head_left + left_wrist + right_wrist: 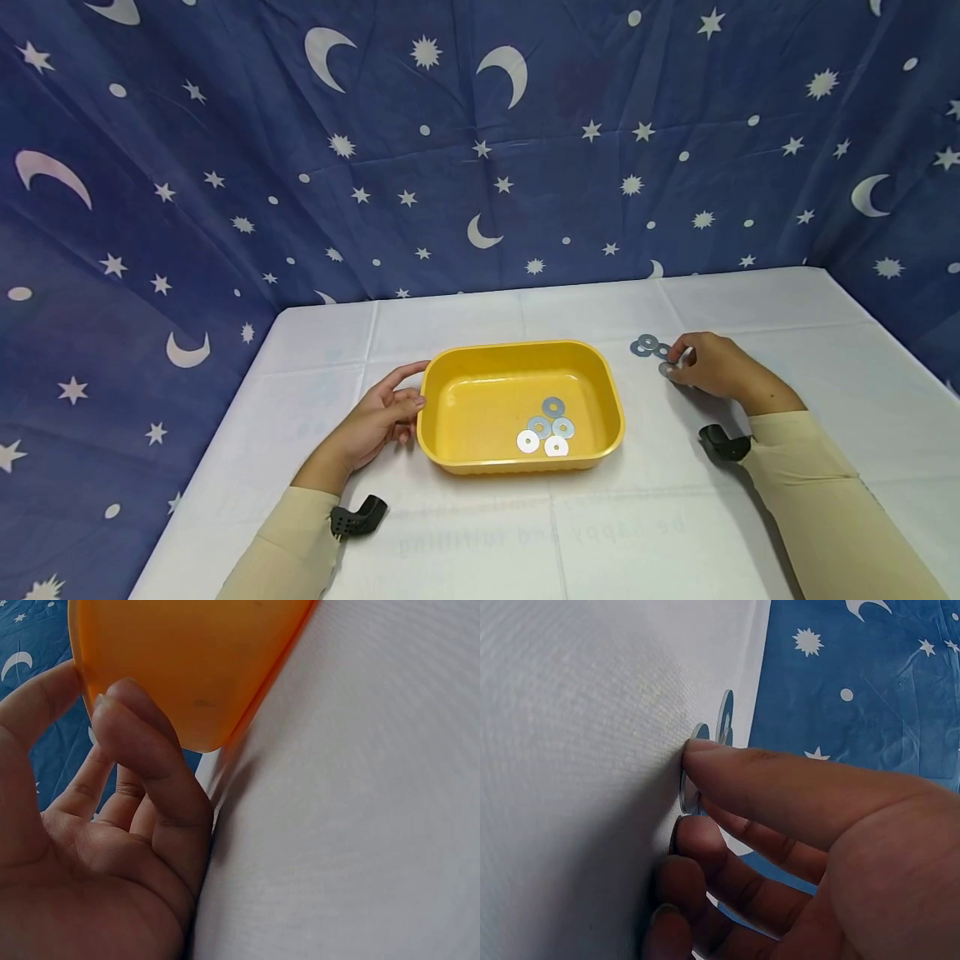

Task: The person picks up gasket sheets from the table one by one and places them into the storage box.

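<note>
A yellow plastic tray [517,465] stands on the white cloth, with several flat metal washers [553,407] on its floor toward the front right. My left hand [378,421] is at the tray's left end, its fingertips touching the outer side and rim. In the left wrist view, the tray's wall [180,667] looks orange beside the relaxed fingers. To the right of the tray, my right hand [712,367] pinches a washer [664,368] low at the cloth between thumb and fingertips. The thumb [750,772] partly hides that washer in the right wrist view.
Beyond the right fingertips lies a small overlapping group of loose washers [648,342]. A white cloth [480,542] covers the table, and a dark blue curtain [450,208] with moons and stars rises behind it. Black wrist mounts [358,517] sit by both sleeves.
</note>
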Motion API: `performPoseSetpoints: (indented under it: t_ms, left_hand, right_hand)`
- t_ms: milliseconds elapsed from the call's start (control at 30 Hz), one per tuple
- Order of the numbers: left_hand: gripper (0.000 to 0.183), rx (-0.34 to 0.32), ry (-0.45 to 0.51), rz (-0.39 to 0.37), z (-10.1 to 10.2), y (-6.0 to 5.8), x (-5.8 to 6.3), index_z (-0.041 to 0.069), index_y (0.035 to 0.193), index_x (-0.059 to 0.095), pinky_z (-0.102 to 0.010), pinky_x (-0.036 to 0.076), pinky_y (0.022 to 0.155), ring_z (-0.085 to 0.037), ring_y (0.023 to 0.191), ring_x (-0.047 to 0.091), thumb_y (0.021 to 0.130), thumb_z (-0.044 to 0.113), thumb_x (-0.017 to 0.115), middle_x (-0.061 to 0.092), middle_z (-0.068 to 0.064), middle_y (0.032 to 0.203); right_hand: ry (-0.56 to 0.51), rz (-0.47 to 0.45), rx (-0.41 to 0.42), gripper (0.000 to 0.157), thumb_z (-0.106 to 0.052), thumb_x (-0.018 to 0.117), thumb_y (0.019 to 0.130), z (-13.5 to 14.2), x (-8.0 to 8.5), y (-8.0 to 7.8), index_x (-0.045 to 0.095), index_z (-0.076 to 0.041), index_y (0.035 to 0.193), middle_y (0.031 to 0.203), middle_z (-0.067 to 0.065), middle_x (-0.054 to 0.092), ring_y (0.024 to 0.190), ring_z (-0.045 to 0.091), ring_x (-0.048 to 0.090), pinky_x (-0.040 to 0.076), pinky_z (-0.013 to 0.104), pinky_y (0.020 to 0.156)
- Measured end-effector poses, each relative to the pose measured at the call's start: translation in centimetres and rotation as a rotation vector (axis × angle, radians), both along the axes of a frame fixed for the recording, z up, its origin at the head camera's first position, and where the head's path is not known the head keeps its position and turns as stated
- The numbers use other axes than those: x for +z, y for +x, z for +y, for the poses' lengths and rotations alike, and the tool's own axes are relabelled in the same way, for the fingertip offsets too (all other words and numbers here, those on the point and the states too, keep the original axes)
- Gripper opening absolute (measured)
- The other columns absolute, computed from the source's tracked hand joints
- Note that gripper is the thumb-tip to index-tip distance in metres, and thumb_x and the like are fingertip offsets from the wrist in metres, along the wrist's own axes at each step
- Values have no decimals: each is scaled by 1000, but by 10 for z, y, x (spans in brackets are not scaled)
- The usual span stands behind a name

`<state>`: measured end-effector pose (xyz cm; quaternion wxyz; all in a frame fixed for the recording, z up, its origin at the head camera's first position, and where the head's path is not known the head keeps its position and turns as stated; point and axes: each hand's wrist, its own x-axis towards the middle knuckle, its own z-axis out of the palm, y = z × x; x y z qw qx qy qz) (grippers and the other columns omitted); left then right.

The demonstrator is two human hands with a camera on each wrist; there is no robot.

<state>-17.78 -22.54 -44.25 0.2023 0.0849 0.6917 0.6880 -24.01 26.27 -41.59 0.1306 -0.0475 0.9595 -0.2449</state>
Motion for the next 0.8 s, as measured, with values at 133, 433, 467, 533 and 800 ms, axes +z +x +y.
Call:
performPoseSetpoints:
  t_ms: [133, 433, 467, 533, 800]
  left_hand:
    - [62, 4, -6, -2, 0, 0, 0, 20, 154, 31, -19, 49, 53, -10, 60, 57, 99, 19, 62, 62, 1, 89]
    - [61, 6, -4, -8, 1, 2, 1, 23, 153, 33, -20, 50, 53, -10, 60, 57, 99, 20, 62, 62, 0, 88]
    - [61, 5, -3, -7, 1, 2, 1, 23, 153, 33, -19, 49, 53, -10, 60, 57, 99, 20, 62, 62, 0, 88]
    - [61, 6, -3, -4, 1, 1, 0, 23, 153, 33, -20, 49, 53, -11, 60, 57, 99, 20, 62, 62, 0, 88]
    - [60, 2, -11, 3, 0, 0, -1, 21, 154, 32, -20, 49, 53, -11, 60, 56, 100, 17, 59, 62, 1, 89]
  right_hand:
    - [-8, -26, 7, 27, -15, 74, 87, 0, 1, 1, 62, 2, 105, 87, 13, 57, 77, 23, 53, 45, 30, 64]
    - [-9, -22, 42, 28, -11, 77, 83, -8, 1, 3, 61, 1, 101, 85, 11, 58, 78, 23, 53, 47, 29, 68]
    - [-10, -16, 45, 28, -11, 78, 83, -9, 1, 3, 60, 1, 101, 86, 11, 58, 79, 23, 53, 48, 29, 69]
    - [-12, -3, 51, 29, -11, 78, 83, -11, 1, 3, 59, 1, 101, 86, 12, 58, 79, 24, 53, 49, 28, 70]
    - [-18, 36, 88, 25, -5, 75, 85, -19, 1, 4, 56, -2, 101, 85, 11, 57, 77, 22, 52, 48, 28, 68]
